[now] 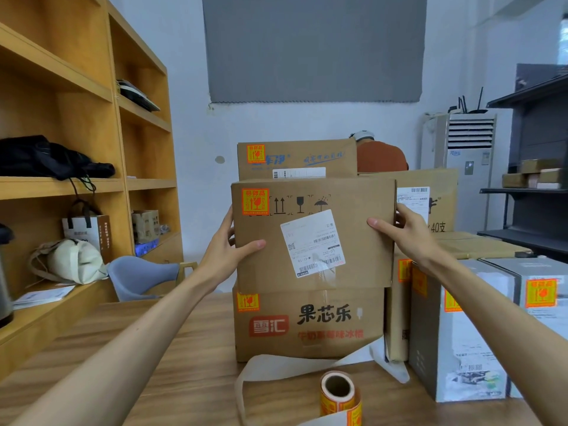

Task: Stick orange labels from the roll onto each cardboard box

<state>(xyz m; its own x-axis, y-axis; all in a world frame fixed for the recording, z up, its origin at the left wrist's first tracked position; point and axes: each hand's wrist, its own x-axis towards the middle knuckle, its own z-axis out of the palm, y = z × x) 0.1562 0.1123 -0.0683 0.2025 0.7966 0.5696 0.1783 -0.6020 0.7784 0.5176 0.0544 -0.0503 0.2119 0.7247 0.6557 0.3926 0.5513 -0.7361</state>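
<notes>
I hold a cardboard box (pixel 362 265) up in front of me, just above a lower box with red and black print (pixel 310 342). My left hand (pixel 229 250) grips its left edge, thumb across the front. My right hand (pixel 405 232) grips its right edge the same way. An orange label (pixel 255 202) sits in the held box's top left corner, beside a white shipping label (pixel 312 242). The lower box carries an orange label (pixel 248 301) too. The roll of orange labels (pixel 339 395) stands on the table in front, with empty backing paper (pixel 295 365) trailing from it.
Another labelled box (pixel 296 159) stands behind, with a person in an orange top (pixel 381 156) beyond it. Grey and white boxes with orange labels (pixel 479 330) stand at the right. Wooden shelves (pixel 83 142) fill the left, a grey chair (pixel 140 276) beside the table (pixel 153 364).
</notes>
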